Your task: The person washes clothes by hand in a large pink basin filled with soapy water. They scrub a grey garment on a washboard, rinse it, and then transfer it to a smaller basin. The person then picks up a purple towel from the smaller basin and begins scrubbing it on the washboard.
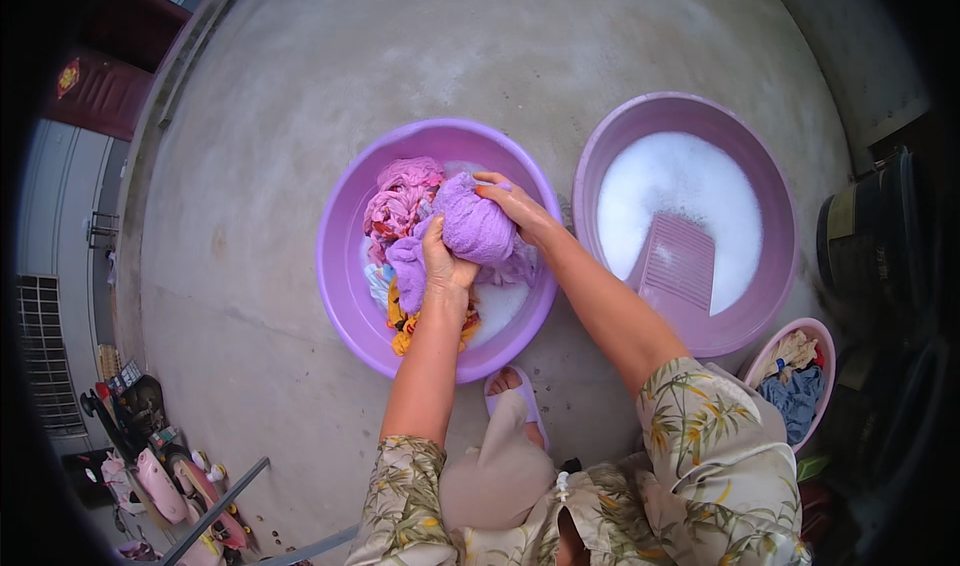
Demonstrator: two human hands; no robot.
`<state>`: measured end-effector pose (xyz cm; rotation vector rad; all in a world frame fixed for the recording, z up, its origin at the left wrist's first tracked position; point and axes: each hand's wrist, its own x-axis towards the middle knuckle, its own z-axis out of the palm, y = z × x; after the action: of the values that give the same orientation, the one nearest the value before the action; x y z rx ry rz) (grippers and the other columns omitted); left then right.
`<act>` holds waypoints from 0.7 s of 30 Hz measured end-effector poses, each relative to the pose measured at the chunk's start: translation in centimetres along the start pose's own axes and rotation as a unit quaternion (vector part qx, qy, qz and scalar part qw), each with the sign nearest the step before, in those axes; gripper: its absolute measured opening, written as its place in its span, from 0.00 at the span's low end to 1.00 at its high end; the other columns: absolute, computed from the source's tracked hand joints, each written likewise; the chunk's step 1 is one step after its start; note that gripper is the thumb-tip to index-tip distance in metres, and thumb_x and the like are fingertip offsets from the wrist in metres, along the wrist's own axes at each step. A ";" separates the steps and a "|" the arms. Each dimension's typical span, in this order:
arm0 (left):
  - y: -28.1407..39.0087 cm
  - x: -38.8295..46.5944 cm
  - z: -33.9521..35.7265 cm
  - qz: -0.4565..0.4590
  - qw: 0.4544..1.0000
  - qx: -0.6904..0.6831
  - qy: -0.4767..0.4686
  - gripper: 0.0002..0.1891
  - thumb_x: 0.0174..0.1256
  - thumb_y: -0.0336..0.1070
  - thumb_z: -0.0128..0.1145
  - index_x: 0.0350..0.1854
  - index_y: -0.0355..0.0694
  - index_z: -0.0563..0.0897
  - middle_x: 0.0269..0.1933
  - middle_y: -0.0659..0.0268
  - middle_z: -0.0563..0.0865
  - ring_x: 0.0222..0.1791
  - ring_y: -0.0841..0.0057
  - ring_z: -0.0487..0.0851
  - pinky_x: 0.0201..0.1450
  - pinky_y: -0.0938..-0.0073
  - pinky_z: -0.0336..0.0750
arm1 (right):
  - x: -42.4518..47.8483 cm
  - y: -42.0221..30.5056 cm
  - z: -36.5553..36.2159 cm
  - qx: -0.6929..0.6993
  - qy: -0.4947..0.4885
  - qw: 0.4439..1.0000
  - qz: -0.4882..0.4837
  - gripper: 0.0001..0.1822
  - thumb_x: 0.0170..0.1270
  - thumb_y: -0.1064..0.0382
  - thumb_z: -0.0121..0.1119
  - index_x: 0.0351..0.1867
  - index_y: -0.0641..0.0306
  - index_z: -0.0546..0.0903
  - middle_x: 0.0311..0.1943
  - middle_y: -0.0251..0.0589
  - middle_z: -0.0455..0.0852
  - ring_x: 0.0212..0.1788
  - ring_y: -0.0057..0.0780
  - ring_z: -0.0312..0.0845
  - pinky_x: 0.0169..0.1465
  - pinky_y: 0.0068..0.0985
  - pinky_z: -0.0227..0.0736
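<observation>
Between my two hands is a bunched purple cloth [474, 224] with a fluffy surface, held over a purple plastic basin [341, 191]. My left hand [444, 262] grips it from the near left side, thumb up. On the far right side of the bundle lies my right hand [517, 206], its fingers over the top. Part of the purple cloth hangs down to the left. Inside the basin are a twisted pink garment [405, 191], a yellow patterned cloth [405, 333] and some suds [501, 311]. The basin's bottom is mostly hidden.
To the right stands a larger mauve basin [780, 251] of white foam [675, 176], with a ribbed washboard [679, 258] leaning in it. Near it are a pink tub [825, 386] of clothes and dark containers [862, 236]. A pink children's scooter [161, 487] and a metal bar [214, 510] lie lower left.
</observation>
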<state>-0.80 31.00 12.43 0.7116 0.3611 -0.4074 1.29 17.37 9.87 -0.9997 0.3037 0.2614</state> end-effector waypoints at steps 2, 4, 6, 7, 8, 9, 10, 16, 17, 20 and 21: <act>2.1 1.0 -0.6 0.036 0.999 0.024 0.011 0.26 0.64 0.48 0.47 0.59 0.36 0.71 0.57 0.54 0.77 0.57 0.59 0.77 0.64 0.55 0.67 | -1.3 -1.6 0.4 0.047 -0.077 0.995 0.050 0.11 0.60 0.57 0.57 0.38 0.62 0.80 0.36 0.32 0.81 0.40 0.25 0.76 0.47 0.26 0.71; 2.2 1.5 -1.0 0.062 0.998 0.015 -0.023 0.26 0.61 0.51 0.55 0.57 0.39 0.73 0.53 0.57 0.80 0.52 0.60 0.79 0.59 0.53 0.70 | -2.1 -2.5 -1.1 -0.011 -0.105 0.992 0.069 0.08 0.62 0.58 0.56 0.33 0.60 0.79 0.33 0.29 0.81 0.37 0.20 0.75 0.41 0.24 0.70; 0.7 1.2 -0.8 0.009 0.999 -0.001 0.046 0.29 0.63 0.55 0.51 0.61 0.41 0.70 0.59 0.55 0.74 0.60 0.57 0.72 0.62 0.46 0.64 | -2.7 -3.5 -0.6 -0.076 -0.050 0.995 -0.035 0.08 0.61 0.59 0.57 0.32 0.61 0.78 0.31 0.31 0.80 0.35 0.20 0.75 0.38 0.26 0.70; -0.5 0.9 0.1 -0.023 0.997 -0.008 0.077 0.31 0.64 0.57 0.49 0.62 0.41 0.68 0.62 0.53 0.71 0.64 0.56 0.68 0.64 0.43 0.61 | -2.9 -4.0 -0.6 -0.109 -0.017 0.990 -0.089 0.08 0.61 0.60 0.58 0.31 0.61 0.78 0.30 0.32 0.80 0.33 0.21 0.74 0.36 0.26 0.69; -1.8 0.2 0.8 -0.049 0.999 -0.006 0.007 0.33 0.63 0.62 0.49 0.64 0.44 0.66 0.65 0.55 0.67 0.67 0.54 0.62 0.65 0.36 0.56 | -2.5 -2.7 -0.7 -0.262 0.048 0.934 -0.237 0.09 0.59 0.59 0.59 0.32 0.63 0.77 0.29 0.41 0.80 0.30 0.31 0.76 0.34 0.30 0.70; -1.5 0.4 -0.8 -0.076 0.994 -0.028 -0.071 0.32 0.64 0.61 0.50 0.63 0.44 0.67 0.62 0.56 0.70 0.64 0.55 0.66 0.64 0.40 0.59 | -3.4 -1.9 1.5 -0.333 0.071 0.878 -0.338 0.12 0.57 0.59 0.60 0.33 0.66 0.76 0.30 0.48 0.78 0.31 0.44 0.76 0.36 0.35 0.70; -1.8 1.4 -2.8 -0.108 0.980 -0.055 -0.155 0.30 0.64 0.60 0.50 0.61 0.44 0.69 0.60 0.57 0.74 0.61 0.57 0.70 0.63 0.45 0.63 | -4.9 -1.2 3.3 -0.352 0.036 0.862 -0.363 0.10 0.54 0.61 0.61 0.32 0.66 0.76 0.30 0.49 0.77 0.34 0.50 0.74 0.39 0.38 0.69; -3.1 0.8 -4.3 -0.096 0.992 -0.005 -0.082 0.26 0.67 0.56 0.48 0.60 0.44 0.71 0.56 0.59 0.77 0.58 0.62 0.74 0.64 0.53 0.67 | -7.2 1.7 6.0 -0.470 0.011 0.772 -0.428 0.09 0.51 0.60 0.60 0.24 0.62 0.76 0.23 0.45 0.74 0.33 0.44 0.76 0.39 0.40 0.70; -3.5 0.5 -4.0 -0.089 0.994 0.010 -0.054 0.26 0.68 0.56 0.47 0.60 0.44 0.72 0.56 0.59 0.78 0.59 0.62 0.74 0.64 0.54 0.67 | -5.7 1.8 4.6 -0.497 0.025 0.754 -0.429 0.09 0.52 0.59 0.59 0.24 0.61 0.76 0.23 0.45 0.74 0.33 0.45 0.76 0.39 0.41 0.71; -4.2 0.1 -1.2 -0.077 0.997 0.016 0.014 0.23 0.70 0.51 0.45 0.60 0.42 0.72 0.57 0.61 0.78 0.58 0.66 0.75 0.63 0.58 0.68 | -1.1 0.6 0.7 -0.526 0.200 0.774 -0.290 0.10 0.54 0.58 0.57 0.23 0.61 0.76 0.23 0.46 0.76 0.33 0.46 0.76 0.39 0.41 0.71; -3.6 0.2 -1.0 -0.086 0.995 0.019 0.035 0.23 0.70 0.50 0.45 0.60 0.41 0.71 0.57 0.61 0.78 0.59 0.66 0.75 0.63 0.58 0.68 | -0.9 0.5 1.6 -0.519 0.216 0.772 -0.299 0.10 0.54 0.58 0.57 0.23 0.61 0.77 0.24 0.46 0.77 0.34 0.46 0.76 0.39 0.41 0.71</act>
<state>-2.49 29.13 9.67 0.7354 0.4846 -0.5551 0.44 18.96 10.64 -2.2107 0.2250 -0.4709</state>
